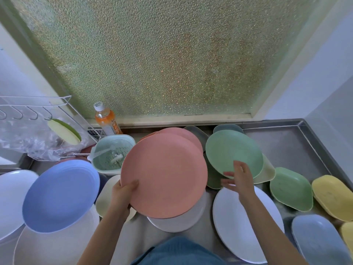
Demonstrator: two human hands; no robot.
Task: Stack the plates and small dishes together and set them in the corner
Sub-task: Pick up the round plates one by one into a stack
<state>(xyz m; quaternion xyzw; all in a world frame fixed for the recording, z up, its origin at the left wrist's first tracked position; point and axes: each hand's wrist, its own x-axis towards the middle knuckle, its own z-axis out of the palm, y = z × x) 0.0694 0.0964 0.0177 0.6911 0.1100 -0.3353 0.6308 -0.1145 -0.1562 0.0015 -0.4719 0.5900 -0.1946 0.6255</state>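
My left hand (123, 194) grips the near-left rim of a large pink plate (164, 175), held above a white plate (179, 222). A second pink plate (183, 133) shows just behind it. My right hand (239, 178) has its fingers spread at the near edge of a round green plate (233, 152), which lies tilted over other green and cream dishes. A blue plate (61, 196) sits at the left on white plates. Another white plate (246, 222) lies under my right forearm. Small green (290, 188), yellow (332, 196) and blue (319, 240) dishes lie at the right.
The steel counter's bare back right corner (286, 146) meets the frosted window and white wall. A pale green strainer basket (112, 152) and an orange drink bottle (106, 119) stand at the back left. A wire rack with hooks and a plastic bag (38, 140) fills the far left.
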